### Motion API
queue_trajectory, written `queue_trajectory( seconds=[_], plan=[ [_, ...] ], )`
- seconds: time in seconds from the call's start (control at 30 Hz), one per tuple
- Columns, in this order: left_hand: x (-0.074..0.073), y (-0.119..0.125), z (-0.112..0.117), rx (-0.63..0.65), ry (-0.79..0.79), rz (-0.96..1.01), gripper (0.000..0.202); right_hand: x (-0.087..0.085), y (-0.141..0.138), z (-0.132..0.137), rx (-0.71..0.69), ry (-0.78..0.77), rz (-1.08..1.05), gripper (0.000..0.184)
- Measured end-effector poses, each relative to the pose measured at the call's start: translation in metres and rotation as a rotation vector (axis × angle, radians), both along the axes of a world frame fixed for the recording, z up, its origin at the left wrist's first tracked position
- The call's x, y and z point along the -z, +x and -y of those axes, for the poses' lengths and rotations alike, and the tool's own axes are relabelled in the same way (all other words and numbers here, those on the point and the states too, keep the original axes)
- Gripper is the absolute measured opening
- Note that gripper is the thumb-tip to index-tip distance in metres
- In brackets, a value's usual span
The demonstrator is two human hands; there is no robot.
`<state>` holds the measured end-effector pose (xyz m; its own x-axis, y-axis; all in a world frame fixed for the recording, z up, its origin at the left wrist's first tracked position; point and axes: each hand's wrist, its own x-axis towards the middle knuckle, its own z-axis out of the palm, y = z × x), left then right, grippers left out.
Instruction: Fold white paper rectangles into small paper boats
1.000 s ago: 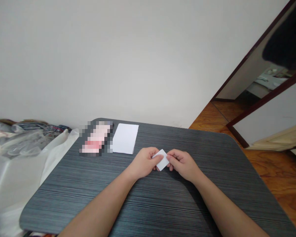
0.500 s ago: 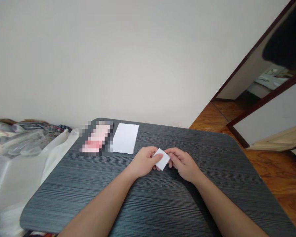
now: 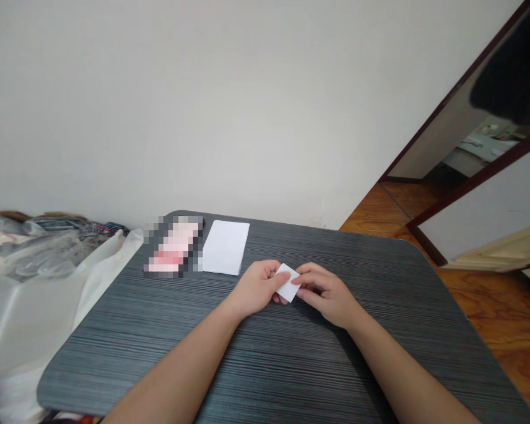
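While the left hand (image 3: 257,288) and right hand (image 3: 324,295) are pinching a small white paper square (image 3: 288,282) between them, a grey striped table (image 3: 291,365) is standing against a white wall (image 3: 203,118), with a wood floor (image 3: 490,330) showing at its right.

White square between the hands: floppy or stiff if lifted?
Probably holds its shape: the white paper square looks flat between the left hand and right hand. It looks thin and light, so it may slip.

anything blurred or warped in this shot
In the head view, a mosaic blur hides the pink item beside the white paper stack, a dark out-of-focus shape fills the top right corner, the tabletop bows at its edges, and the small white paper square looks sharp.
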<state>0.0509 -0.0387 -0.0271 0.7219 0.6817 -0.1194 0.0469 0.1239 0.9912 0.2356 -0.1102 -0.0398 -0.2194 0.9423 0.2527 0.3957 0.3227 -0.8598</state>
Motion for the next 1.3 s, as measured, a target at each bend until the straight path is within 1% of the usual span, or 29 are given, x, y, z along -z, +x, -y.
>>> queue_trajectory(
  seconds=[0.1, 0.23, 0.33, 0.43, 0.6, 0.77, 0.97, 1.03, 1.13, 1.2, 1.3],
  plan=[
    [0.000, 0.000, 0.000, -0.008, 0.025, -0.005, 0.029, -0.001, 0.000, -0.001, 0.023, 0.013, 0.024, 0.018],
    [-0.002, 0.000, -0.001, 0.021, 0.043, -0.016, 0.032, -0.003, 0.001, -0.003, 0.043, 0.094, 0.109, 0.014],
    [-0.001, -0.001, -0.001, 0.050, 0.046, -0.027, 0.032, -0.004, 0.002, -0.004, 0.049, 0.127, 0.116, 0.014],
    [0.001, -0.001, -0.001, 0.067, 0.067, -0.051, 0.031, -0.006, 0.000, -0.004, 0.054, 0.126, 0.111, 0.013],
    [0.002, -0.001, -0.001, 0.081, 0.082, -0.083, 0.033, -0.010, -0.004, -0.002, 0.079, 0.093, 0.112, 0.011],
    [-0.003, 0.000, 0.001, 0.101, 0.077, -0.068, 0.040, -0.008, -0.005, -0.003, 0.166, 0.034, 0.083, 0.010],
    [-0.007, 0.000, 0.003, 0.096, 0.111, -0.071, 0.027, -0.001, -0.005, -0.002, 0.222, -0.040, 0.038, 0.010],
    [-0.006, 0.001, 0.004, 0.094, 0.126, -0.090, 0.027, 0.002, -0.007, -0.002, 0.223, -0.073, -0.014, 0.009],
    [-0.006, 0.001, 0.004, 0.094, 0.110, -0.097, 0.032, 0.003, -0.008, -0.002, 0.214, -0.095, -0.073, 0.016],
    [-0.006, 0.001, 0.004, 0.086, 0.097, -0.097, 0.034, 0.002, -0.008, -0.002, 0.222, -0.108, -0.043, 0.018],
    [-0.005, 0.001, 0.003, 0.078, 0.105, -0.101, 0.035, -0.002, -0.007, -0.002, 0.228, -0.156, 0.078, 0.017]
  ],
)
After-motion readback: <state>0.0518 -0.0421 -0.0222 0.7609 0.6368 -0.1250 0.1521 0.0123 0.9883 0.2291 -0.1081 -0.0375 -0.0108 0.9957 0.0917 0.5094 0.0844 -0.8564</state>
